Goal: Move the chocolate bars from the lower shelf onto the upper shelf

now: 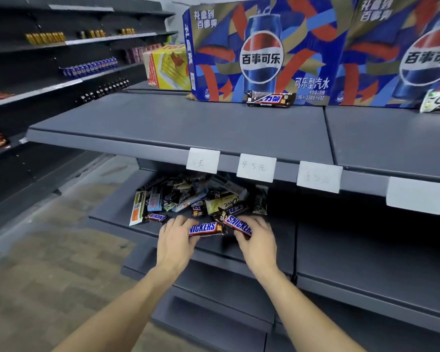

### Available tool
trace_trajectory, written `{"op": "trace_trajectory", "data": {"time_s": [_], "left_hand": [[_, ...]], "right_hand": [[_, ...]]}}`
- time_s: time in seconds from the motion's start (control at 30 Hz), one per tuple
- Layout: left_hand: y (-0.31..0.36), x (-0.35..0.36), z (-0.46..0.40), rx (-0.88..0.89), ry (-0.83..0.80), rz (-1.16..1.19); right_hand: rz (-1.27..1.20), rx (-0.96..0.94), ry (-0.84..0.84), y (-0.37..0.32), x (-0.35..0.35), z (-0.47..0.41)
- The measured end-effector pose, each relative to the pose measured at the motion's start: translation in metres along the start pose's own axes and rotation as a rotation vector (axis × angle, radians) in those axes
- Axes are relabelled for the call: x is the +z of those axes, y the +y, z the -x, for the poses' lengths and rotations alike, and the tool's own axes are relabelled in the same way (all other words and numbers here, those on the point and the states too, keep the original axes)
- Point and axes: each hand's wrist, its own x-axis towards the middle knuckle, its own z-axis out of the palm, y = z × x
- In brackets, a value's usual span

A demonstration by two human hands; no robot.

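Lying in a jumbled pile of chocolate bars (201, 199) on the lower shelf (328, 240), back part hiding in the dark under the upper shelf (178, 128). Left hand (175, 237) gripping one Snickers bar (205, 229) with curled fingers. Right hand (258, 237) gripping another Snickers bar (235, 224). Already sitting up top: one bar (271, 99) by the Pepsi box (264, 49). Price tags (256, 167) too faint for reading.

A retail shop is shown. Grey metal display shelving (178, 128) is fitted with white handwritten price tags (256, 167) along its front edge. Blue printed cardboard cola cases (264, 49) are stocked above, and rows of small packaged goods (90, 67) are arranged on dark wall shelves opposite.
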Motion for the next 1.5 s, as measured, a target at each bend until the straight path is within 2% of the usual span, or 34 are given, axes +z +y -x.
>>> {"op": "trace_trajectory", "data": {"time_s": [0.27, 0.5, 0.67, 1.0, 1.3, 1.5], "left_hand": [[0.010, -0.036, 0.022, 0.112, 0.084, 0.070], [0.011, -0.090, 0.041, 0.324, 0.212, 0.068], [0.039, -0.126, 0.052, 0.444, 0.303, 0.135], [0.153, -0.191, 0.064, 0.587, 0.364, 0.209], [0.324, -0.206, 0.099, 0.683, 0.368, 0.279], [0.412, -0.205, 0.123, 0.642, 0.330, 0.268]], "right_hand": [[-0.015, 0.020, 0.073, -0.029, -0.042, 0.038], [-0.006, -0.044, 0.170, -0.078, -0.089, 0.077], [0.068, -0.085, 0.248, -0.102, -0.142, 0.099], [0.219, -0.133, 0.398, -0.108, -0.276, 0.120], [0.457, -0.067, 0.459, -0.033, -0.429, 0.157], [0.493, -0.081, 0.423, 0.002, -0.502, 0.167]]}}
